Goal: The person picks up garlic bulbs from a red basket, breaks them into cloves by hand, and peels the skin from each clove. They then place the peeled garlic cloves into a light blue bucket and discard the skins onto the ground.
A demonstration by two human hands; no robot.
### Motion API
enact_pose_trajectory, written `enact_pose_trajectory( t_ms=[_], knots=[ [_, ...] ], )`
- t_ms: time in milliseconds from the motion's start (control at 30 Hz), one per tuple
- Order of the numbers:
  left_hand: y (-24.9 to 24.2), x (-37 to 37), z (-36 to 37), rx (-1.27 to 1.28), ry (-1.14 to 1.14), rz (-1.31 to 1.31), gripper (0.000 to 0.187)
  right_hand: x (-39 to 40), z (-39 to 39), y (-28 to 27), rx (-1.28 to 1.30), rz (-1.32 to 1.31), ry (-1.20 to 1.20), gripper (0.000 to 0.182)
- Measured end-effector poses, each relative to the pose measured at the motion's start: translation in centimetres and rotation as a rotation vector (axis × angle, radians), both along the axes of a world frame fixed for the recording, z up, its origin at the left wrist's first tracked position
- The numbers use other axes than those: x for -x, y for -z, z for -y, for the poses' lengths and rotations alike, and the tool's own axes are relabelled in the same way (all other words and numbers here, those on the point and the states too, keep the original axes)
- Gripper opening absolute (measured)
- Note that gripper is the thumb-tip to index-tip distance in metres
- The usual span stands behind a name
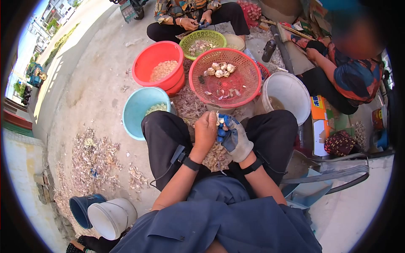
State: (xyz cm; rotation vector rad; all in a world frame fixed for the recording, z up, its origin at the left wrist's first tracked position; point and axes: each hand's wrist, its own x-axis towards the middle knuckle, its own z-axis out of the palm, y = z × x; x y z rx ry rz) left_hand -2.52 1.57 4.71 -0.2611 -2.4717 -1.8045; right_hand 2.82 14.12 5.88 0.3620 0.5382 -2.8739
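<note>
My left hand (205, 131), bare, is closed with its fingertips against a piece of garlic (220, 121) between my hands. A grey glove with blue fingertips covers my right hand (235, 139), whose fingers curl round the same garlic. Both hands meet above my lap, just in front of the red basket (198, 90). Whole garlic bulbs (219, 70) and some loose cloves (223, 93) lie in that basket. The fingers partly hide the garlic being held.
Left of the basket stand a red basin (139, 67) of peeled cloves and a light blue basin (131, 114). A white bucket (287, 95) is at the right. Two people sit beyond, one by the green basket (185, 45). Garlic skins (95, 160) litter the ground.
</note>
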Motion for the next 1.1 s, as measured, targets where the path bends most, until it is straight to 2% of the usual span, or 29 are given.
enact_pose_trajectory(
  t_ms=[33, 67, 133, 167, 233, 333, 433, 500, 633, 767, 833, 967, 1100],
  knots=[
    [0.1, 0.1, 0.1, -0.126, 0.009, 0.040, 0.038, 0.0, 0.1, 0.2, -0.007, 0.001, -0.002, 0.023],
    [0.3, 0.1, 0.0, -0.134, 0.007, 0.040, 0.038, 0.1, 0.1, 0.6, 0.021, -0.015, -0.023, 0.026],
    [0.4, 0.3, -0.1, -0.446, -0.001, 0.155, 0.037, 0.4, 0.3, 1.2, 0.039, -0.030, -0.051, 0.029],
    [0.3, 0.4, 0.1, -0.456, -0.005, 0.154, 0.037, 0.6, 0.5, 1.5, 0.049, -0.080, -0.077, 0.031],
    [0.3, 0.4, 0.6, -0.797, -0.034, 0.525, 0.041, 0.9, 0.7, 1.7, 0.050, -0.129, -0.111, 0.034],
    [1.0, 0.4, 0.3, -0.936, -0.072, 0.532, 0.034, 1.9, 0.8, 0.7, 0.055, -0.029, -0.077, 0.031],
    [1.6, 0.0, 0.3, -0.982, -0.064, 0.537, 0.032, 3.9, 0.3, -0.6, 0.015, 0.045, 0.033, 0.028],
    [1.9, -0.2, 0.3, -0.990, -0.058, 0.573, 0.034, 6.6, -1.4, 0.6, 0.094, -0.135, 0.010, 0.026],
    [2.5, -0.7, 0.4, -1.030, -0.030, 0.716, 0.039, 13.5, -3.5, 0.1, -0.124, -0.030, 0.090, 0.023],
    [2.7, -0.7, 0.2, -0.912, 0.087, 0.734, 0.043, 23.2, -5.5, 0.8, -0.295, 0.076, 0.062, 0.018],
    [2.4, -0.4, 0.1, -0.803, 0.155, 0.802, 0.045, 28.5, -6.5, 1.6, -0.265, 0.094, 0.051, 0.020],
    [3.4, -0.1, -0.3, -0.771, 0.259, 0.864, 0.043, 39.4, -6.6, 2.9, -0.397, 0.249, 0.178, 0.029],
    [4.3, 0.2, -0.4, -0.813, 0.258, 0.875, 0.041, 46.4, -4.8, 2.1, -0.447, 0.323, 0.232, 0.047]
  ],
)
